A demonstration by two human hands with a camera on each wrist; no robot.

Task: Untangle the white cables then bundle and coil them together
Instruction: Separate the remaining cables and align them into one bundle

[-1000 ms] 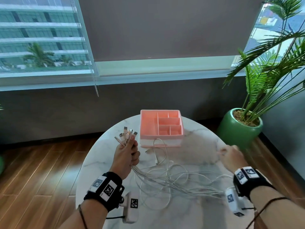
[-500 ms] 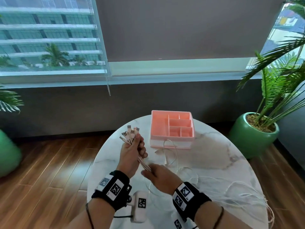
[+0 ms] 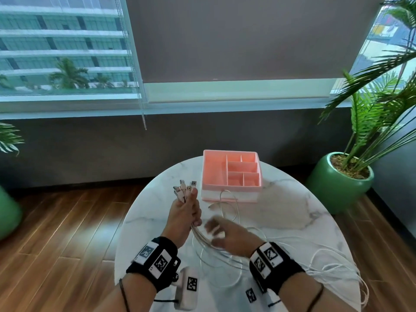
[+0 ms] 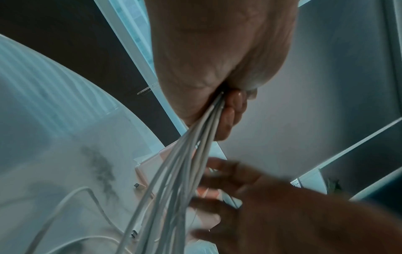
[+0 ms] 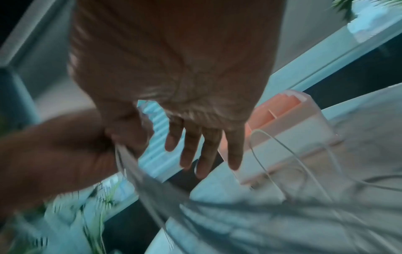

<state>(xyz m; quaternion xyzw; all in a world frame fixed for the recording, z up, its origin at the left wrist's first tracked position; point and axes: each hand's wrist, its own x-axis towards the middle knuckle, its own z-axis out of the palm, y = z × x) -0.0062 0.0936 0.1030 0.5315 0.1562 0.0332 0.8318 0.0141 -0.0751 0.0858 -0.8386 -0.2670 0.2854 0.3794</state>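
Your left hand (image 3: 183, 216) is raised above the table (image 3: 292, 212), its fingers curled tight round the cables (image 3: 216, 246) just below their plugs (image 3: 185, 188), which fan out upward above your thumb. From the left wrist view, the strands leave the fist as one close bunch and slope down toward the tabletop. Your right hand (image 3: 229, 237) is just beside the left, lower and to its right, fingers (image 5: 189, 147) spread and straight, holding nothing; it is blurred, and you cannot tell whether its fingertips touch the strands. Below your hands the cables trail across the table to the right and hang over its right edge in loose loops. One strand loops up against the front wall of the pink tray (image 3: 231, 172), which sits at the far side of the table. A potted plant (image 3: 346, 176) stands on the floor to the right.
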